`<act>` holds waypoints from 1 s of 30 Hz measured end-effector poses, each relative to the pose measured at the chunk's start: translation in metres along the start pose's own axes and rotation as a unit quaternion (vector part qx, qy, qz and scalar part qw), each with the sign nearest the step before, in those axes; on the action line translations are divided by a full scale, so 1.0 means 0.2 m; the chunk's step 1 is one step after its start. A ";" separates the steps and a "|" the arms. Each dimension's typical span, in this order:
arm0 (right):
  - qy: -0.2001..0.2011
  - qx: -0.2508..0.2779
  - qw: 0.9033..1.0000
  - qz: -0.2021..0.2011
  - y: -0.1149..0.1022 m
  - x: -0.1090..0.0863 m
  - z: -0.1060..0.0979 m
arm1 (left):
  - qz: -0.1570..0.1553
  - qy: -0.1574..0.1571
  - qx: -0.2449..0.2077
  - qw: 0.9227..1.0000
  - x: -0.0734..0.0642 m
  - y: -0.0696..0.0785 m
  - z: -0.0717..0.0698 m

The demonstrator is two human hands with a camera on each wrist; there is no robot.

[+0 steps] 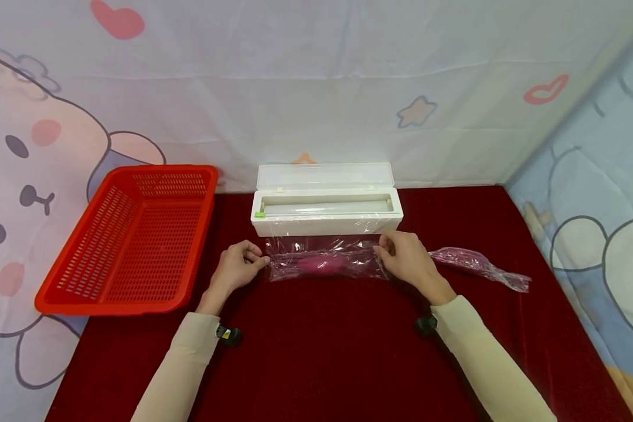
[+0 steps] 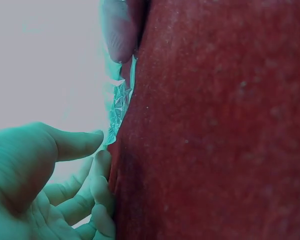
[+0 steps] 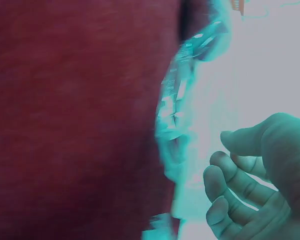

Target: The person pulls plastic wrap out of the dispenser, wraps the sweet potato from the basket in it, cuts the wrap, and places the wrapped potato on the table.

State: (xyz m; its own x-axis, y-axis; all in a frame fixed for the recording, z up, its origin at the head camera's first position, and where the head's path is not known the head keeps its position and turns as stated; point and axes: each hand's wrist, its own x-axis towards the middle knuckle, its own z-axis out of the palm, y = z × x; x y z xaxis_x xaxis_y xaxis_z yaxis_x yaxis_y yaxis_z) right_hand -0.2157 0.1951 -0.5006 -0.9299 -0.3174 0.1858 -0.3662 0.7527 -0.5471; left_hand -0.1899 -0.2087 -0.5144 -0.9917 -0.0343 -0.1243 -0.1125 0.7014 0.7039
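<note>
On the red cloth lies a pink object [image 1: 323,265] under crinkled clear plastic wrap [image 1: 356,266]; the wrap blurs the object's shape. My left hand [image 1: 237,266] pinches the wrap's left end between thumb and index finger; the wrist view shows the film's corner [image 2: 113,134] at those fingertips. At the other end is my right hand [image 1: 408,261], its fingertips right by the wrap's edge. In the right wrist view its fingers [image 3: 221,172] are loosely bent, a gap shows below the thumb, and the nearby film [image 3: 175,110] is streaked.
Behind the wrap stands a white wrap dispenser [image 1: 327,225], lid [image 1: 324,176] raised, with a pale roll [image 1: 327,207] and a green slider [image 1: 260,215]. A red basket [image 1: 197,258] is at the left. A pinkish film-wrapped bundle [image 1: 477,264] lies to the right.
</note>
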 end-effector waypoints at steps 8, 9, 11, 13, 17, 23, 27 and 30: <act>0.025 0.018 0.999 -0.028 -0.13 0.06 -0.08 | 0.001 0.019 -0.011 1.000 -0.01 -0.01 -0.02; 0.025 0.022 0.999 -0.032 -0.15 0.07 -0.09 | 0.007 0.023 -0.012 1.000 -0.01 -0.01 -0.02; 0.023 0.028 0.998 -0.042 -0.18 0.09 -0.09 | 0.014 0.035 -0.013 0.999 -0.01 -0.01 -0.02; 0.018 0.031 0.998 -0.055 -0.21 0.11 -0.10 | 0.018 0.049 -0.019 0.998 0.00 0.00 -0.02; 0.006 0.019 0.997 -0.078 -0.29 0.17 -0.09 | 0.024 0.099 -0.049 0.994 0.02 0.03 -0.02; -0.013 0.001 0.993 -0.120 -0.45 0.31 -0.05 | 0.100 0.192 -0.111 0.970 0.09 0.07 0.01; -0.031 -0.011 0.988 -0.149 -0.57 0.41 0.00 | 0.152 0.207 -0.111 0.960 0.13 0.07 0.03; -0.045 -0.025 0.985 -0.166 -0.65 0.48 0.04 | 0.168 0.216 -0.111 0.955 0.15 0.07 0.04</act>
State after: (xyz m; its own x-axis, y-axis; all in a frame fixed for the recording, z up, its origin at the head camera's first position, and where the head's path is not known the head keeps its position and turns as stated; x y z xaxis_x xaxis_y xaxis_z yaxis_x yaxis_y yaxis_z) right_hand -0.2573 0.0622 -0.4175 -0.7523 -0.5989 0.2744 -0.6533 0.6248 -0.4275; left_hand -0.2216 -0.1945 -0.5133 -0.9019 -0.1582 0.4018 0.2542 0.5577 0.7902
